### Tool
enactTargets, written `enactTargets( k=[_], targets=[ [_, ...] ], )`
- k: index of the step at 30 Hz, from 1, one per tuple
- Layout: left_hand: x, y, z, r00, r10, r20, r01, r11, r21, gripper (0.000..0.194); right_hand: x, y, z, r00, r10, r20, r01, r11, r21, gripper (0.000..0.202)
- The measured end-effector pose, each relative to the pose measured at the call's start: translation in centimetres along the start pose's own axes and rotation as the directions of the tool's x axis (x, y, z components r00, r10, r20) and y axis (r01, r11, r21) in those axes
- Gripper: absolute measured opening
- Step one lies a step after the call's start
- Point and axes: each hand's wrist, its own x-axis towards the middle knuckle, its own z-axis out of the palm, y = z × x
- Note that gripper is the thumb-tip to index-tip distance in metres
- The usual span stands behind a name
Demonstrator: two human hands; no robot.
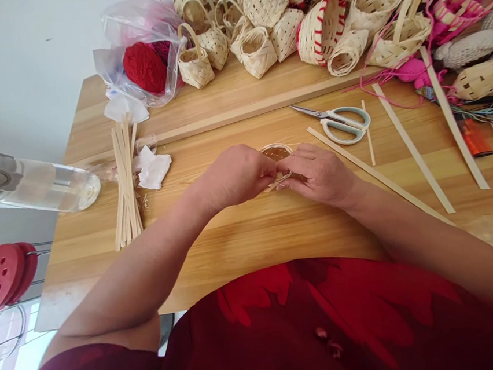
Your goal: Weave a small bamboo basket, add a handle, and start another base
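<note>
A small round basket (276,149) of pale woven strips is between my hands above the middle of the table; mostly its rim shows. My left hand (242,174) is closed, its fingers pinching at the rim's near left side. From the right, my right hand (318,172) grips the same rim with thumb and fingers. Fingertips of both hands meet there and hide part of the weave. Scissors (343,124) with pale grey handles lie beyond my right hand, blades pointing left. A long pale strip (371,172) runs along the table past my right forearm.
Many finished woven baskets (257,50) crowd the back. A bundle of strips (125,185), crumpled white tissue (154,167) and a clear bottle (46,184) are at left. Red yarn (145,67) sits in a plastic bag. An orange lighter (476,138) lies right. A wooden bar (240,114) crosses the table.
</note>
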Motion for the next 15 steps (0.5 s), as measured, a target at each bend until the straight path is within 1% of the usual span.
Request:
enactTargets(
  k=[2,3,5,7,9,11,13,15],
  targets=[
    [0.6,-0.3,-0.2,1.000,0.024,0.017,-0.023,1.000,-0.014,0.025,0.0,0.1,-0.1,1.000,0.003,0.006,-0.003,1.000,-0.003,0.014],
    [0.9,-0.4,-0.2,1.000,0.024,0.015,-0.024,1.000,-0.021,0.026,0.0,0.2,-0.1,1.000,0.005,0.004,-0.005,1.000,-0.003,0.016],
    [1.2,-0.6,-0.2,1.000,0.002,0.022,-0.002,1.000,-0.018,0.026,0.0,0.5,-0.1,1.000,0.004,-0.007,-0.004,1.000,-0.001,0.025],
    [1.5,-0.4,-0.5,0.996,-0.043,0.077,0.042,0.999,0.010,0.021,0.0,0.7,0.0,1.000,-0.013,-0.019,0.013,1.000,-0.004,0.026],
    [2.0,0.2,-1.0,0.981,-0.114,0.157,0.104,0.992,0.068,0.017,0.1,1.0,0.2,0.999,-0.033,-0.026,0.033,0.999,0.002,0.018],
    [2.6,1.1,-1.6,0.957,-0.186,0.223,0.154,0.977,0.150,0.015,0.1,1.1,0.3,0.999,-0.038,-0.031,0.039,0.999,0.018,0.012],
    [3.3,2.1,-1.9,0.936,-0.243,0.256,0.179,0.952,0.249,0.011,0.2,1.0,0.5,0.998,-0.026,-0.048,0.028,0.999,0.034,0.010],
    [3.8,2.8,-1.7,0.923,-0.279,0.264,0.180,0.921,0.346,0.009,0.2,0.9,0.6,0.997,-0.021,-0.077,0.024,0.999,0.043,0.012]
  ],
)
